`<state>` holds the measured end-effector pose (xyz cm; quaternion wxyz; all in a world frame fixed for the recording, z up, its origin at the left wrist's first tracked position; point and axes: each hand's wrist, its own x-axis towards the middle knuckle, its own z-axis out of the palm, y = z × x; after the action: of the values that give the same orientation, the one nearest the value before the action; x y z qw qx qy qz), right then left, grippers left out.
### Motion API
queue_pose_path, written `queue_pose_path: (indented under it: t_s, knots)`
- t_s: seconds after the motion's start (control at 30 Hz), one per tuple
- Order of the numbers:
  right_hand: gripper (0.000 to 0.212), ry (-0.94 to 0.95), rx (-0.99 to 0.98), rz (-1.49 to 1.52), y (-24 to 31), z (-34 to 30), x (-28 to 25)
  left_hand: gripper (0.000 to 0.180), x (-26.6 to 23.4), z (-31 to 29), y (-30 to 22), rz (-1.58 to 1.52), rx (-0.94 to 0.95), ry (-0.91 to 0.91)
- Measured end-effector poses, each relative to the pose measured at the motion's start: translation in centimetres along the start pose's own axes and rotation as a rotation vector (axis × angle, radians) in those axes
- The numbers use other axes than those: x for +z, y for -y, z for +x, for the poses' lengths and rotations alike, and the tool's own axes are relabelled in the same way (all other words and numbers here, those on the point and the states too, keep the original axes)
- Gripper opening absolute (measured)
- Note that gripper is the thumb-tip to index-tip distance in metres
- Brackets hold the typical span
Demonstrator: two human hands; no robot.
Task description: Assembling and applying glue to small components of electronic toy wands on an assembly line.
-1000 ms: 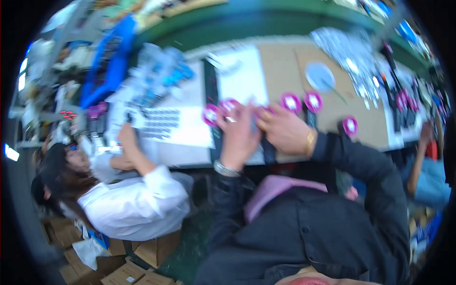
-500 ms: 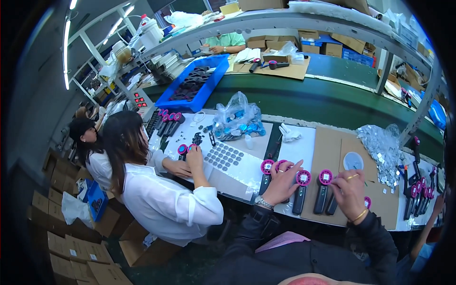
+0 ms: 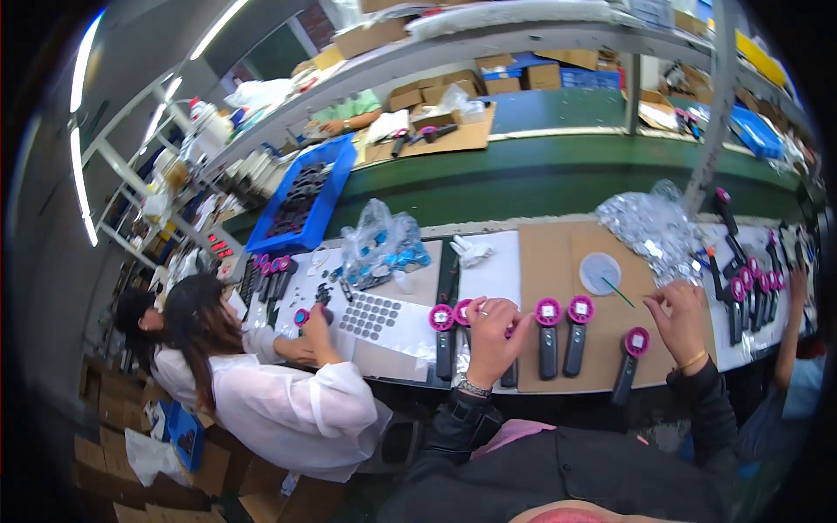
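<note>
Several handheld fans with pink round heads and dark handles lie in front of me; two, this fan (image 3: 547, 340) and its neighbour (image 3: 577, 336), bear white squares on their heads. My left hand (image 3: 493, 344) is over another fan, mostly hidden, its thumb and fingers apart. Further right, my right hand (image 3: 682, 321) is raised over the cardboard, fingertips drawn together; whatever they hold, if anything, is too small to make out. A single fan (image 3: 629, 362) lies tilted between my hands, near the front edge. Beyond it sits a round whitish lid (image 3: 599, 272) with a green stick across it.
Silvery squares spill from a clear bag (image 3: 649, 231) at the back right. More fans (image 3: 754, 292) lie at the right, near another person's arm (image 3: 792, 331). At left, a person in white (image 3: 288, 392) works beside rows of grey discs (image 3: 370, 315). A metal post (image 3: 715, 113) rises behind.
The view has swung, shifting the bench leftward. My right hand has left the fan it was touching and moved right. My left hand is now over the adjacent fan to the right.
</note>
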<state>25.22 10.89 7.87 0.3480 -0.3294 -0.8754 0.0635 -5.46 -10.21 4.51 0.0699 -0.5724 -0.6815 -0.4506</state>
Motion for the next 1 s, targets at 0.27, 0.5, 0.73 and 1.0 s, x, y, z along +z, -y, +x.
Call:
queue_pose_path:
  t_s: [0.27,0.5,0.73,1.0]
  knots:
    - [0.024,0.110,0.074,0.086,-3.5,1.4,1.5,0.012,3.6,1.1,-3.3,-0.046,0.046,0.071]
    - [0.027,0.241,0.177,0.053,-5.1,1.9,3.8,0.015,7.1,0.6,-3.6,-0.067,0.084,0.139]
    - [0.031,0.402,0.292,0.003,-5.2,2.8,8.6,0.016,8.4,0.0,-4.7,-0.037,0.097,0.176]
    - [0.022,0.424,0.329,0.228,-7.3,4.5,9.7,0.033,11.9,0.1,-6.2,-0.154,0.200,0.292]
